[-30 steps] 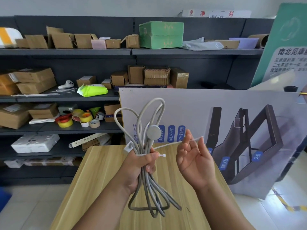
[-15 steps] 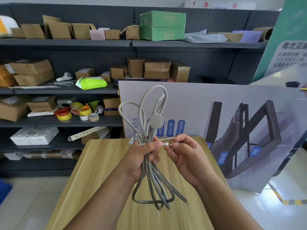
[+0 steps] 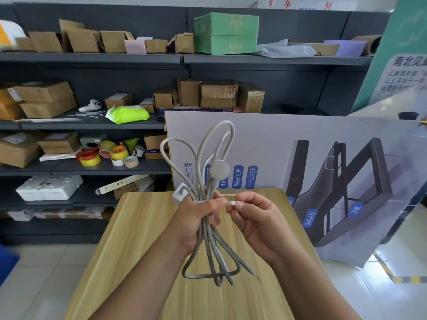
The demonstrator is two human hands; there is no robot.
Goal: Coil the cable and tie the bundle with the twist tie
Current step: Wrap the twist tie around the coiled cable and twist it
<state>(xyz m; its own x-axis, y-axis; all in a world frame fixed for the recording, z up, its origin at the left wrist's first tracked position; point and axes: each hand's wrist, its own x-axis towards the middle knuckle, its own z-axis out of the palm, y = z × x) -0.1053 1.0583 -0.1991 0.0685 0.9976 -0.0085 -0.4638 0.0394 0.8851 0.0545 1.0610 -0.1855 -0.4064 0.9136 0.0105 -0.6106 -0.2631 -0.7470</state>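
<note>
The left hand [image 3: 196, 224] is curled tight round the middle of the coiled grey cable [image 3: 209, 247], holding it upright above the wooden desk [image 3: 138, 239]. The right hand [image 3: 258, 225] pinches the end of the white cable tie [image 3: 232, 202], which loops round the bundle just above the left fingers. The cable's round puck [image 3: 220, 170] stands over the hands.

Grey cable [image 3: 209, 245], white tie [image 3: 227, 195] — over a pale wood-grain table [image 3: 143, 239], beside dark grey shelves [image 3: 92, 58].

Cable [image 3: 209, 229] above table [image 3: 138, 239], shelves [image 3: 92, 125] behind.
</note>
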